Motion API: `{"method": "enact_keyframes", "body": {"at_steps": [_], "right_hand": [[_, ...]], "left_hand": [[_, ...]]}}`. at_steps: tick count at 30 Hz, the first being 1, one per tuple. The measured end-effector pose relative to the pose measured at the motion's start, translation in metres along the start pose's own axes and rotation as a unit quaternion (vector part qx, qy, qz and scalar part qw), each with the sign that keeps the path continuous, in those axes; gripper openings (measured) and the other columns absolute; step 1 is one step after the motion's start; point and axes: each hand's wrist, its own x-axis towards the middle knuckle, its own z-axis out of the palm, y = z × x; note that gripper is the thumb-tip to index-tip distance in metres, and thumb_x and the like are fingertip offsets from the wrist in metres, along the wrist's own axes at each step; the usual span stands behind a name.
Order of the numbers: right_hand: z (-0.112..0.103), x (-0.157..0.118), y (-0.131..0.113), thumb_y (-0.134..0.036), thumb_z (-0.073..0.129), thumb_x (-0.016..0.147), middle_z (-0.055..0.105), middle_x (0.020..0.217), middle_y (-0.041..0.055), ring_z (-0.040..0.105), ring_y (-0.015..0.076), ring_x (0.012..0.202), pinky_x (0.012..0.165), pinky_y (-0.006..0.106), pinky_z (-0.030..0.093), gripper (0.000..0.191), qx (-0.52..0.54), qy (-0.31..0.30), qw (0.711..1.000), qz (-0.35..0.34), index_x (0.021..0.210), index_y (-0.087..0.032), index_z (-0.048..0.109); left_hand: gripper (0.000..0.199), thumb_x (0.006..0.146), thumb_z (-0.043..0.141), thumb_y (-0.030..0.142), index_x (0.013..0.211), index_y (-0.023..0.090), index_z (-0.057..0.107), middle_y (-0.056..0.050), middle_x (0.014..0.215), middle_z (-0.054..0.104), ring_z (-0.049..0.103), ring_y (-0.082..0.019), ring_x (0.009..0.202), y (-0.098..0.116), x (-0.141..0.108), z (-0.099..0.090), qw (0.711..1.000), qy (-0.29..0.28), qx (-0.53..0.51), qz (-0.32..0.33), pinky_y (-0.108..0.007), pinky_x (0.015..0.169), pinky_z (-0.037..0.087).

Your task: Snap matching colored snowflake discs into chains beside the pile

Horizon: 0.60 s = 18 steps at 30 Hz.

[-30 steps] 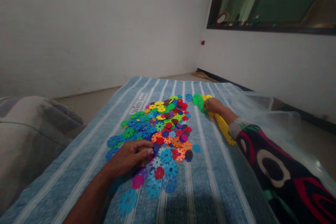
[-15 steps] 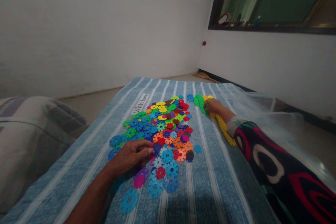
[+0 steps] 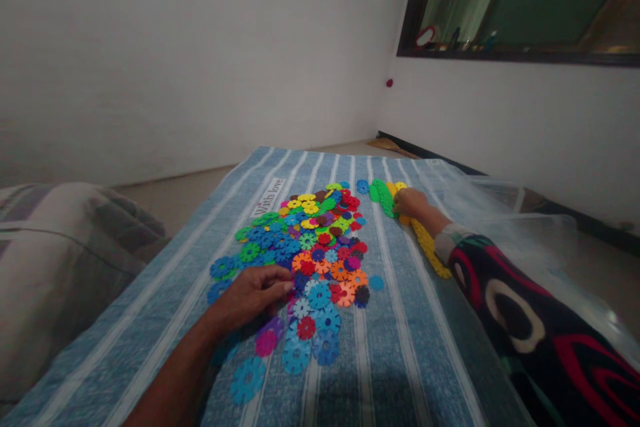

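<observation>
A heap of notched plastic discs (image 3: 307, 240) in many colours spreads over the blue striped cloth (image 3: 395, 360). My left hand (image 3: 257, 293) rests at the near left side of the heap, its fingers curled and thumb close to the forefinger. Purple discs lie by its fingertips, and whether it pinches one is unclear. Beyond the heap to the right, my right hand (image 3: 414, 205) is closed beside a row of green discs (image 3: 383, 197), touching or nearly touching them. What its fingers hold is hidden. A row of yellow discs (image 3: 430, 250) runs toward me below that wrist.
A blue disc (image 3: 363, 187) lies left of the green row, and a light blue one (image 3: 377, 282) right of the heap. Clear plastic containers (image 3: 540, 233) stand beyond my right arm. Grey fabric (image 3: 65, 280) is bunched at the left. White walls (image 3: 200, 47) enclose the far side.
My right hand has shifted very slightly to the right beside the green discs. My left hand and the heap look the same.
</observation>
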Motion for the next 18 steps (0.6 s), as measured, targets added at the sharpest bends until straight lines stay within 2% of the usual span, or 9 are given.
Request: {"method": "enact_keyframes", "body": {"at_steps": [8, 14, 18], "right_hand": [[-0.0005, -0.0010, -0.0044, -0.036, 0.066, 0.082, 0.071, 0.108, 0.0178, 0.067, 0.0279, 0.104, 0.079, 0.029, 0.050, 0.040, 0.004, -0.005, 1.000, 0.014, 0.113, -0.011, 0.070], [0.0006, -0.0029, -0.0067, -0.034, 0.064, 0.084, 0.071, 0.109, 0.0152, 0.067, 0.0259, 0.103, 0.078, 0.028, 0.049, 0.035, 0.006, -0.003, 1.000, 0.005, 0.111, -0.014, 0.072], [0.0005, -0.0069, -0.0078, -0.031, 0.062, 0.085, 0.071, 0.110, 0.0177, 0.067, 0.0281, 0.104, 0.077, 0.030, 0.049, 0.033, 0.001, 0.005, 1.000, -0.001, 0.110, -0.012, 0.072]], "left_hand": [[0.040, 0.066, 0.069, 0.052, 0.082, 0.016, 0.069, 0.000, 0.060, 0.064, 0.055, -0.012, 0.052, -0.0006, -0.0002, -0.0003, 1.000, -0.001, -0.003, 0.001, -0.025, 0.050, 0.043], [0.040, 0.065, 0.070, 0.052, 0.081, 0.016, 0.068, 0.000, 0.061, 0.063, 0.054, -0.012, 0.051, -0.0004, -0.0005, 0.0004, 1.000, 0.000, -0.016, -0.001, -0.024, 0.048, 0.042], [0.040, 0.066, 0.070, 0.052, 0.082, 0.016, 0.068, 0.001, 0.061, 0.062, 0.053, -0.011, 0.049, -0.0009, -0.0015, 0.0011, 1.000, 0.006, -0.011, 0.002, -0.024, 0.048, 0.041]]}}
